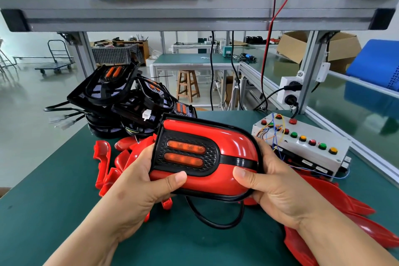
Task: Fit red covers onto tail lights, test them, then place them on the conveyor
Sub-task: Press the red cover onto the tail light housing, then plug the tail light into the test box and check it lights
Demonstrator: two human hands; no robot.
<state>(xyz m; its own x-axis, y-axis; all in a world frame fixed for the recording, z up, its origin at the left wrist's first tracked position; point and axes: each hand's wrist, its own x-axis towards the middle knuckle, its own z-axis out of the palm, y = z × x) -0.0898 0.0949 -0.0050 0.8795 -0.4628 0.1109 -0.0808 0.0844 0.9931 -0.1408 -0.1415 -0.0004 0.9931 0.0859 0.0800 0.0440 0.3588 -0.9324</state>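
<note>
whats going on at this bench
A person holds a tail light with its red cover fitted, left hand and right hand gripping opposite ends, thumbs on top. Bare black tail lights are piled behind on the green bench, loose red covers lie at the left, and a test box with coloured buttons sits right.

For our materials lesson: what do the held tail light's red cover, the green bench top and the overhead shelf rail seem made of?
The red cover: likely moulded plastic, glossy, with sharp highlights on smooth curves. The bench top: probably rubber or vinyl mat, dull and even. The shelf rail: seemingly aluminium extrusion, satin grey, grooved.
</note>
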